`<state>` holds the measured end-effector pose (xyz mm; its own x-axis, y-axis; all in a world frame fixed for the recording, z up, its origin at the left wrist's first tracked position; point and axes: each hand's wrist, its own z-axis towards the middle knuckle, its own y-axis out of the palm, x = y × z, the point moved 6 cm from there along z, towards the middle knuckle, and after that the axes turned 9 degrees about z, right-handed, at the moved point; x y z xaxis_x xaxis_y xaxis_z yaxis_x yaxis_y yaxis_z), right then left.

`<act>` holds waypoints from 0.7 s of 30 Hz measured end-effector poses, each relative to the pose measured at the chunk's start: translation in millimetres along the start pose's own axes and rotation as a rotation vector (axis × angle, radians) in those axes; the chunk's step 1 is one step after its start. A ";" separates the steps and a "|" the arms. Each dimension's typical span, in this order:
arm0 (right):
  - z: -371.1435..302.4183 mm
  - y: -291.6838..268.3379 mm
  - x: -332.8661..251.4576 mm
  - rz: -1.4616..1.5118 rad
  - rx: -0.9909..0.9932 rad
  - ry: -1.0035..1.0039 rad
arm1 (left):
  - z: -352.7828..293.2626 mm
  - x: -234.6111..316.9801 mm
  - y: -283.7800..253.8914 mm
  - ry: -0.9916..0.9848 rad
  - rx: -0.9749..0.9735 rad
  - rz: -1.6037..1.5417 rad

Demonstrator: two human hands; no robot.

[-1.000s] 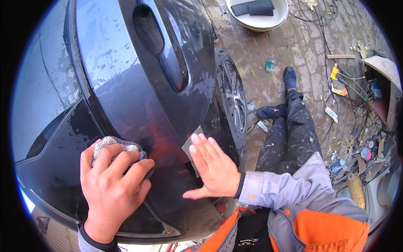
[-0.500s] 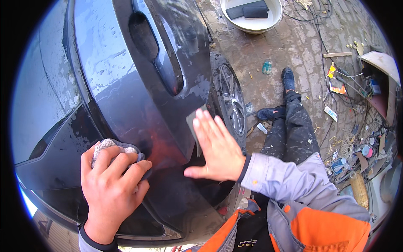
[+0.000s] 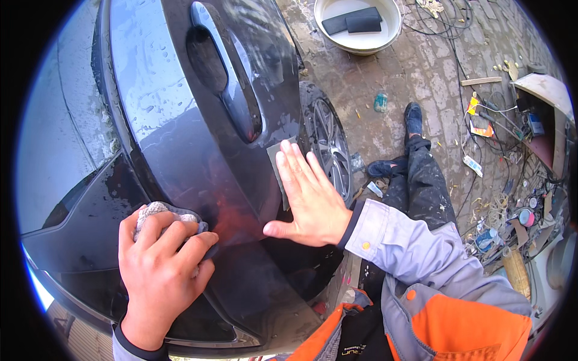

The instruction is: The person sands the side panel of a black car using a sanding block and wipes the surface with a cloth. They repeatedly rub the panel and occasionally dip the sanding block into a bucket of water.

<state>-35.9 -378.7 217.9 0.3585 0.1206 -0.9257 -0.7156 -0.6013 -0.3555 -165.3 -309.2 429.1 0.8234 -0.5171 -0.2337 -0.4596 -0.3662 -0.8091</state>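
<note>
My left hand (image 3: 165, 259) is closed around a bunched, knitted grey-white cloth (image 3: 159, 212), resting on the dark car's rear side by the window corner. My right hand (image 3: 307, 195) lies flat with fingers stretched, thumb apart, over a thin grey-green sheet (image 3: 278, 162) that looks like sandpaper. Only the sheet's left and upper edges show; the palm and fingers hide the rest. Under it is the wet dark door panel (image 3: 180, 144), below the door handle (image 3: 221, 51). Water drops and a reddish reflection show on the paint.
A wheel (image 3: 331, 144) stands just right of the panel. At the top, a white bucket (image 3: 360, 48) holds two black pads (image 3: 363, 23). Cables, wood scraps and a littered pile (image 3: 512, 234) lie on the brick ground at right. My legs and shoes (image 3: 413, 119) are between.
My right hand and the sheet have slid slightly up the panel, toward the door handle. The left hand keeps its grip on the cloth; the view has shifted a little.
</note>
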 end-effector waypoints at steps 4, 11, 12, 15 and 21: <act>-15.7 -1.5 -38.2 0.331 0.056 -0.194 | 1.1 -0.4 -1.3 0.000 -0.008 0.028; -8.4 11.8 -29.4 0.259 0.005 -0.238 | 1.3 0.8 -1.1 -0.016 -0.006 0.031; -5.2 12.5 -22.3 0.189 0.007 -0.204 | 1.0 0.8 -1.0 -0.017 -0.009 0.032; -17.3 8.6 -29.4 0.345 0.029 -0.296 | 0.7 0.5 0.2 -0.015 -0.004 0.023; 5.3 -1.8 -32.6 0.307 -0.017 -0.247 | -0.5 0.0 0.3 -0.014 -0.005 0.022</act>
<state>-49.5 -377.4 248.0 -0.0266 0.1182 -0.9926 -0.7567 -0.6513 -0.0573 -165.6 -309.7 429.1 0.8177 -0.5142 -0.2589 -0.4791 -0.3585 -0.8012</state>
